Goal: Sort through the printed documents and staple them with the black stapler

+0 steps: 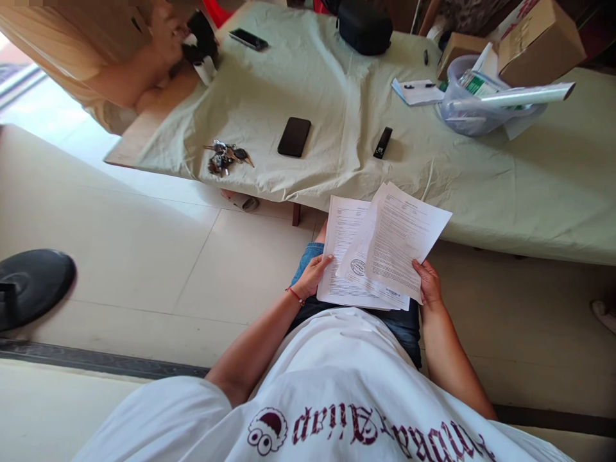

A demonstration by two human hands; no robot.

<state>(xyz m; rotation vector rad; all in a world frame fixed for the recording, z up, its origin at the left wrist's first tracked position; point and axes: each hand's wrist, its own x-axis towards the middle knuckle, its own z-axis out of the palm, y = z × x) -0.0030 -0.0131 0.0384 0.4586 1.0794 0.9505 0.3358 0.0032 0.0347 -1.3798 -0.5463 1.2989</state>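
Several printed sheets of paper (399,240) are spread in a fan above my lap. My left hand (312,277) grips the left edge of the lower stack of papers (332,282), thumb on top. The top sheet's lower right corner is pinched by my right hand (428,281). A round stamp mark shows on a middle sheet, partly covered by the top one. The far edges of the papers reach over the near side of the table.
On the cloth-covered table (481,192) lie keys (226,157), a black wallet-like object (294,136), a black stapler (382,142), a phone (248,39), a black case (364,27) and a plastic basket (462,115). Another person's arm (129,77) rests at the far left.
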